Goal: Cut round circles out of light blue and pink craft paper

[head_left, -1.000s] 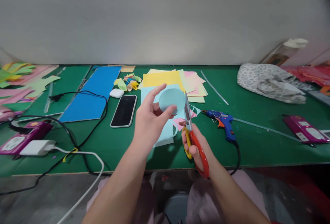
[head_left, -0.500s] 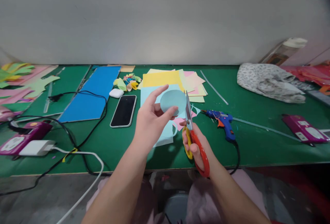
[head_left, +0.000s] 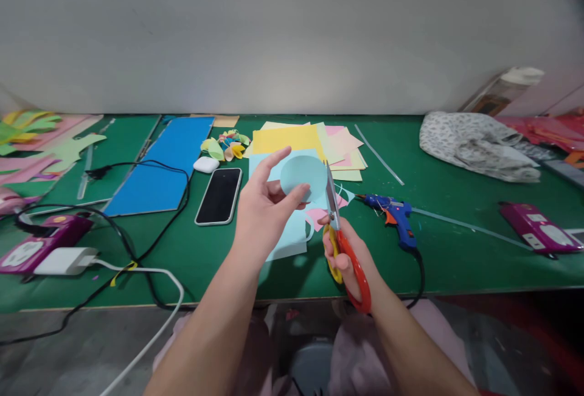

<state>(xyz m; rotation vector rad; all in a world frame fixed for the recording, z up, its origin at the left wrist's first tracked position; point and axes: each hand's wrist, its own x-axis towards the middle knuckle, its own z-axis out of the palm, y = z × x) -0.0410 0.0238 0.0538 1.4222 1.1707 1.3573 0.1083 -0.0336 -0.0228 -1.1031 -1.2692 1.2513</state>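
Observation:
Between thumb and fingers, my left hand (head_left: pixel 269 207) pinches a round piece of light blue paper (head_left: pixel 302 174). My right hand (head_left: pixel 351 250) is closed round the handles of scissors (head_left: pixel 335 219), one handle red and the other yellow. The blades point up and away along the right edge of the paper circle; they look nearly closed. Under my hands lies a light blue sheet (head_left: pixel 287 249), partly hidden by the left hand. Curled blue offcuts (head_left: pixel 347 194) and pink scraps (head_left: pixel 317 218) lie beside it.
A blue glue gun (head_left: pixel 395 213) with its cord lies right of my right hand. To the left are a phone (head_left: pixel 219 196), a white case (head_left: pixel 206 165), a blue board (head_left: pixel 159 165) and cables. Coloured sheets (head_left: pixel 292 139) and folded paper pieces (head_left: pixel 225 145) lie behind; a cloth bag (head_left: pixel 474 146) is far right.
My left hand and the paper circle have shifted slightly left and up. The scissor blades have tipped a little to the left and come closer together.

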